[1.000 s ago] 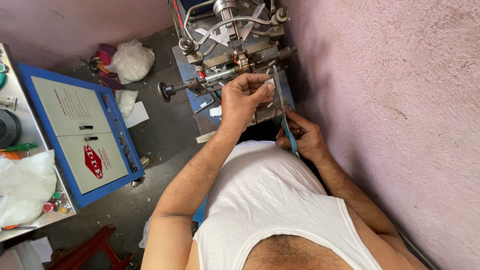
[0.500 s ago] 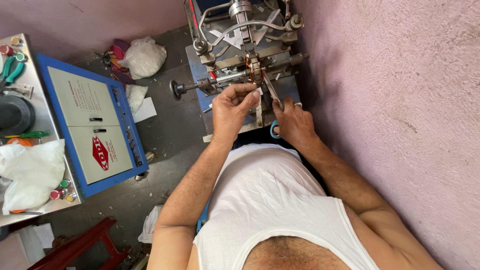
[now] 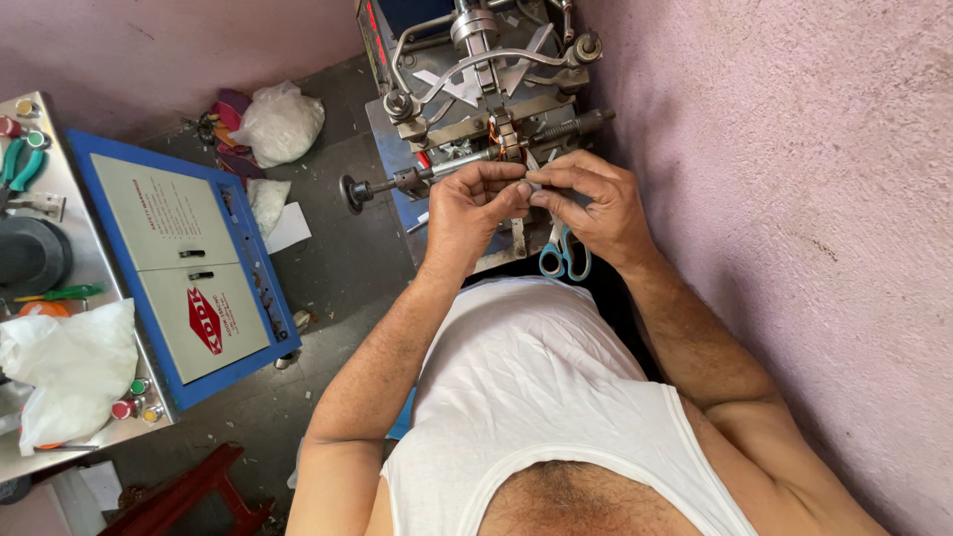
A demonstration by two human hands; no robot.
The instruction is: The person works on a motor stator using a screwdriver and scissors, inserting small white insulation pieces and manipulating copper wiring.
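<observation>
The person's left hand (image 3: pixel 475 203) and right hand (image 3: pixel 593 203) meet fingertip to fingertip just below the copper-wound coil (image 3: pixel 504 134) mounted in the grey metal winding machine (image 3: pixel 476 69). Each hand's grip is pinched together on something thin between them, too small to make out; it may be a wire or a strip coming off the coil. The right hand also carries blue-handled scissors (image 3: pixel 564 253), whose loops hang beneath its palm, on the side away from the coil. A horizontal shaft with a black knob (image 3: pixel 351 192) sticks out of the machine, to the left of the coil and beside the left hand. Further left of the machine stands a blue-framed cabinet (image 3: pixel 184 263) on the dark floor, with a white plastic bag (image 3: pixel 278 121) lying above it. A pink wall (image 3: pixel 794 199) runs close along the machine's right.
</observation>
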